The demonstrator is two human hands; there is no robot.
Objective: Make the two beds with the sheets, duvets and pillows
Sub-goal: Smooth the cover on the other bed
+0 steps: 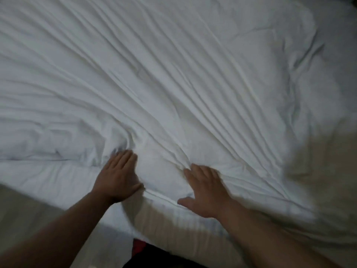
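The white duvet is spread across the bed, stretching away from the near edge. The left hand and right hand are laid flat on it side by side, fingers straight, nothing pinched. Long creases run slantwise from the hands toward the far side, so an outward smoothing stroke is judged to be called for.

Head view: looks forward-down, close over bed near edge; somewhat blurred.
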